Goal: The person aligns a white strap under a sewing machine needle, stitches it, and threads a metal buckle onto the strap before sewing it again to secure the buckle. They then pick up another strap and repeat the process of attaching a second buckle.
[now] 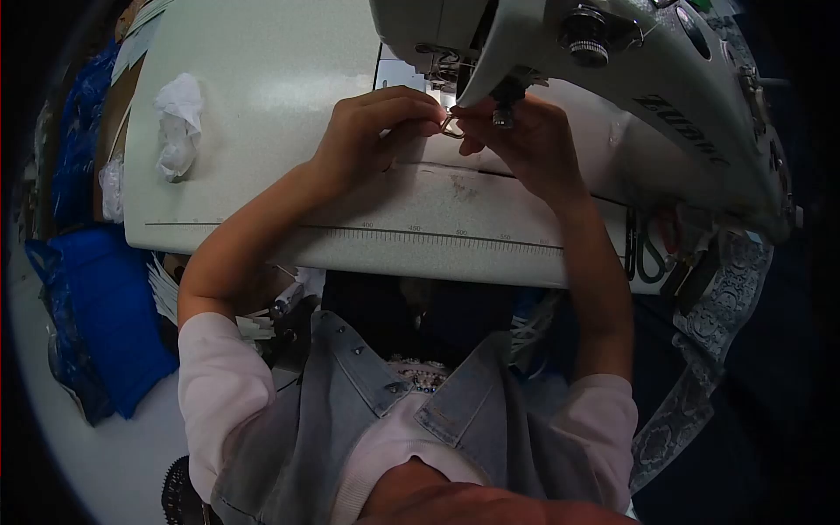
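Under the head of a sewing machine (516, 52), both hands meet in front of the needle area. A small metal loop (451, 131), like a buckle or ring, sits between the fingertips. My left hand (372, 131) pinches it from the left with thumb and forefinger. From the right, my right hand (534, 144) has its fingers closed at the loop's other side, partly behind a machine knob (503, 114). Whether any thread or strap runs through the loop is too small to tell. A bright light shines just behind the fingertips.
A crumpled white tissue (179, 127) lies on the left of the machine table (262, 87). A ruler scale (411, 234) runs along the front edge. Scissors (652, 249) lie at the right, near hanging lace (731, 280). A blue package (109, 315) stands at the left.
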### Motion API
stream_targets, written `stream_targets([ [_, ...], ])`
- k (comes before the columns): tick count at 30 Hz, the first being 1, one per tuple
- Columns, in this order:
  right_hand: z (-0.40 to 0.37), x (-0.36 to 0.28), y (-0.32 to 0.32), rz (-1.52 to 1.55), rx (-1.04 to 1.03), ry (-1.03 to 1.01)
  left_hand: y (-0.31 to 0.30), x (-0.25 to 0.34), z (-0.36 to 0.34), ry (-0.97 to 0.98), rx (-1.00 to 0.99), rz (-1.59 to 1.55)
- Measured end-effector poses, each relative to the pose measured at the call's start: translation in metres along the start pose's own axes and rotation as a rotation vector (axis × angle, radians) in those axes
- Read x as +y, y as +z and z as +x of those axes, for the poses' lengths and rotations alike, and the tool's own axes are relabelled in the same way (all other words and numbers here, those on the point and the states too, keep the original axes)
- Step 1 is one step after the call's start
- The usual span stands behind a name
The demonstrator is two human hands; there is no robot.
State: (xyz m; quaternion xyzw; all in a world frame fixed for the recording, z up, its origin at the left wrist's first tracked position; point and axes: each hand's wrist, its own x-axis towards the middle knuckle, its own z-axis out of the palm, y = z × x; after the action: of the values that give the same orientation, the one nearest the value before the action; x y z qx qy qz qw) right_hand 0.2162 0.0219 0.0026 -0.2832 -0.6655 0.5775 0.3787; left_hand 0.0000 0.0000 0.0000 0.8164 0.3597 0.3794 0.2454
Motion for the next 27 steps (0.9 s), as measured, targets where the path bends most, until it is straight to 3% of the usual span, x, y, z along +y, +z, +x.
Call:
stream_targets([
  [2, 0.000, -0.004, 0.004, -0.297, -0.022, -0.077, 0.000, 0.004, -0.002, -0.047, 0.041, -0.047],
  [8, -0.001, 0.007, 0.009, -0.425, 0.046, -0.233, 0.007, -0.006, -0.008, -0.232, 0.032, -0.433],
  [9, 0.001, 0.012, 0.011, -0.427, 0.047, -0.236, 0.010, -0.010, -0.008, -0.229, 0.032, -0.431],
  [11, 0.009, 0.023, 0.017, -0.821, 0.149, -0.394, 0.013, -0.020, -0.007, -0.303, 0.149, -0.357],
  [12, 0.012, 0.024, 0.019, -0.821, 0.153, -0.400, 0.011, -0.019, -0.001, -0.299, 0.147, -0.353],
  [15, 0.012, 0.030, 0.024, -0.851, 0.240, -0.309, 0.007, -0.014, 0.010, -0.380, 0.042, -0.238],
  [17, 0.013, 0.034, 0.022, -0.897, 0.265, -0.346, 0.004, -0.014, 0.015, -0.292, -0.057, 0.027],
  [18, 0.011, 0.028, 0.023, -0.896, 0.262, -0.354, 0.005, -0.015, 0.013, -0.292, -0.051, 0.032],
  [20, 0.006, 0.007, 0.026, -0.905, 0.234, -0.055, 0.011, -0.021, 0.010, -0.137, 0.122, 0.121],
  [21, 0.007, 0.002, 0.025, -0.903, 0.239, -0.055, 0.012, -0.022, 0.011, -0.135, 0.118, 0.123],
  [23, 0.004, -0.003, 0.024, -0.840, 0.068, 0.124, 0.017, -0.023, 0.008, -0.169, 0.201, 0.064],
  [27, 0.008, 0.010, 0.028, -0.761, 0.077, 0.170, 0.012, -0.021, 0.010, -0.156, 0.199, 0.095],
])
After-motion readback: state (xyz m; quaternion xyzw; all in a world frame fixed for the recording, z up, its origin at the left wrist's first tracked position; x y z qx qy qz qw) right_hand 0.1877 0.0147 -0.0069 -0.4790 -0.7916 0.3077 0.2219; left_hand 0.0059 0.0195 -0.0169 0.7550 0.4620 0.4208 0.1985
